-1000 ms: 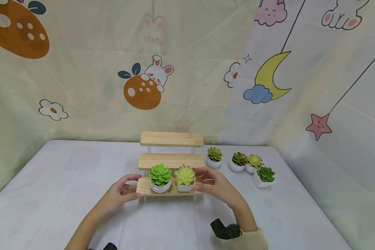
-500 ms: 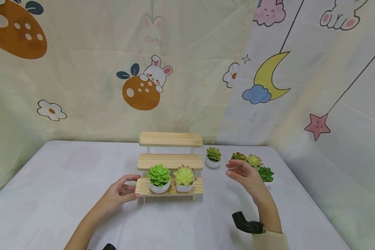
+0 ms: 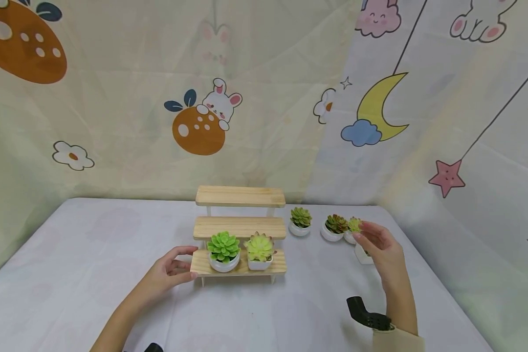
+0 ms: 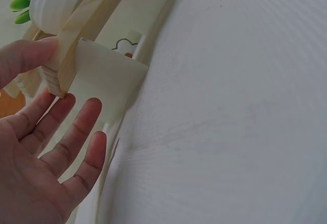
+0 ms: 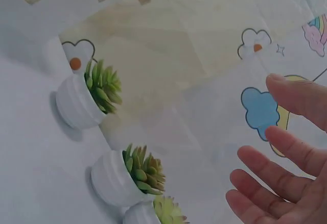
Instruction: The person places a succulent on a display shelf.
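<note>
A three-tier wooden plant stand stands mid-table, with two potted succulents on its lowest board: a bright green one in a round white pot and a pale yellow-green one in a square pot. My left hand holds the left end of that board, thumb on top and fingertips at its edge. My right hand hovers over the succulents at the right, fingers spread and nothing between them in the right wrist view. It partly covers a square white pot and a yellow-green succulent.
A red-tinged succulent in a round white pot stands left of the right hand. Nearer the stand is another green succulent. A cartoon-printed cloth hangs behind the white-covered table.
My right hand has left the pale succulent on the lowest board and moved right, over the group of pots. The left hand stays at the board's end.
</note>
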